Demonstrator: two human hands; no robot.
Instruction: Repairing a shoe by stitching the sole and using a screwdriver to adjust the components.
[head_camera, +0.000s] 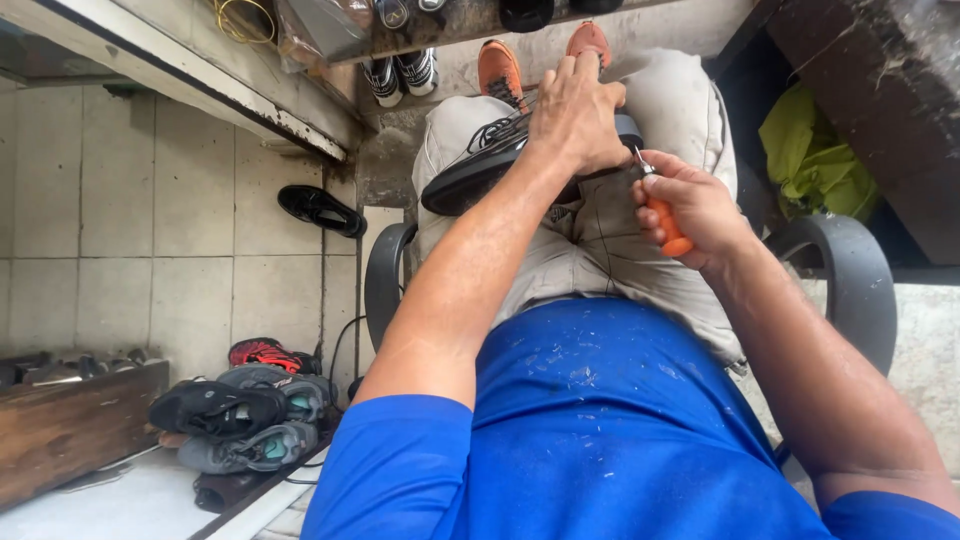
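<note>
Black rubber and laces fill the middle of my head view: a dark shoe lies across my lap on the beige trousers, sole edge toward me. My left hand sits on top of it at about 12 o'clock, fingers pressed down flat over the upper, holding it in place. At 2 o'clock from the lap, my right hand has its fingers wrapped tight around an orange-handled tool, whose thin metal tip touches the shoe's heel end, just beside the left wrist. I sit in a chair with dark curved armrests. Out at 8 o'clock, a pile of worn shoes rests on the tiled floor; a single black shoe lies at 10 o'clock.
</note>
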